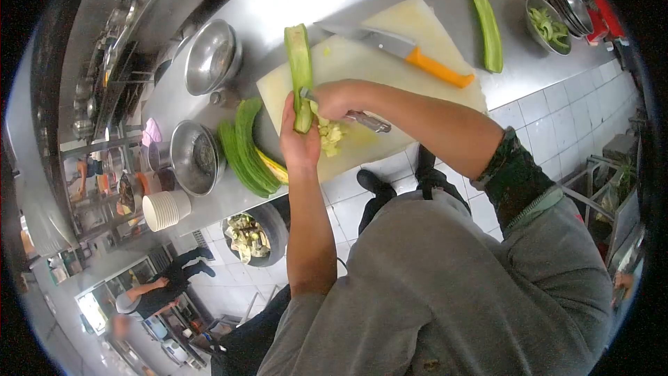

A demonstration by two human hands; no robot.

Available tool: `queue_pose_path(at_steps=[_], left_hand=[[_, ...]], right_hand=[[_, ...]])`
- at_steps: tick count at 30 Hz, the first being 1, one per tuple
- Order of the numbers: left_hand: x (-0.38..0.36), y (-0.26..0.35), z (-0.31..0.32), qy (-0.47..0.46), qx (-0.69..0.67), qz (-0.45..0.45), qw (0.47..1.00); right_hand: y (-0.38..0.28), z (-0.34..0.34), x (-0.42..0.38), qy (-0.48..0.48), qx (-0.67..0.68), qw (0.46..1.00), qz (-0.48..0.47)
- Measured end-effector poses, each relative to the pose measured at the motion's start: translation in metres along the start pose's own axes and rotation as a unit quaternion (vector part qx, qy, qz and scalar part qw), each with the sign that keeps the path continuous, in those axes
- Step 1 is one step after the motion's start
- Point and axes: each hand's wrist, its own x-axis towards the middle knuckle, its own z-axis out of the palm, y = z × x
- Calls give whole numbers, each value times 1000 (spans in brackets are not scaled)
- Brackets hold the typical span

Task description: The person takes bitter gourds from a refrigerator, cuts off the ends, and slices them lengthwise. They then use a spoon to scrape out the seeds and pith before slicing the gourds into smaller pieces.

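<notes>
My left hand (299,141) is wrapped round the lower end of a long, light-green gourd (299,56), held upright over the white cutting board (445,49). My right hand (337,99) grips a metal peeler (369,122), its head against the gourd just above my left fingers. Pale scraps (331,138) lie on the board below my right hand. A knife with an orange handle (438,67) rests farther along the board. To the left, several darker green, ridged gourds (245,150) lie together. Another light-green gourd (486,28) lies on the steel counter, right of the board.
Steel bowls (212,57) (195,159) and stacked paper cups (165,209) stand at the counter's left. A bowl of green pieces (548,26) sits at the far right. Below the counter edge is a bin of scraps (248,238). Another person (160,285) stands at lower left.
</notes>
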Motion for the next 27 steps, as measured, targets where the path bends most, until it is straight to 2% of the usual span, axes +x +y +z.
queue_pose_path(at_steps=[2,3,5,6,8,9,11,12,15,18,21,23,24,27], left_hand=[[2,0,-3,1,-12,-3,1000],[1,0,-2,3,14,2,1000],[-6,1,7,5,63,12,998],[-9,5,13,11,66,9,998],[-21,10,23,27,77,-4,997],[-16,7,20,4,47,2,999],[-8,-2,5,-35,-16,17,999],[-9,-3,6,-32,-7,19,999],[-9,-6,7,-28,22,21,999],[-11,-1,2,-17,49,15,999],[-23,1,12,-16,22,1,1000],[-14,-3,5,-42,-52,5,998],[-15,-3,5,-38,-38,15,998],[-19,-4,11,-22,12,29,999]], right_hand=[[5,22,29,4,16,1000,-12],[2,43,24,79,65,994,-36],[13,91,33,100,88,985,-114],[10,93,26,111,100,977,-151],[13,82,17,58,98,991,-71],[8,63,4,35,96,994,-31],[3,12,-15,29,44,999,-2],[1,0,-19,27,24,999,15],[12,36,37,54,13,995,-86],[-2,76,-5,100,58,982,-147],[10,71,1,79,50,986,-136],[16,34,3,55,95,993,-45],[14,26,5,41,122,992,0],[9,61,22,68,94,991,-61]])
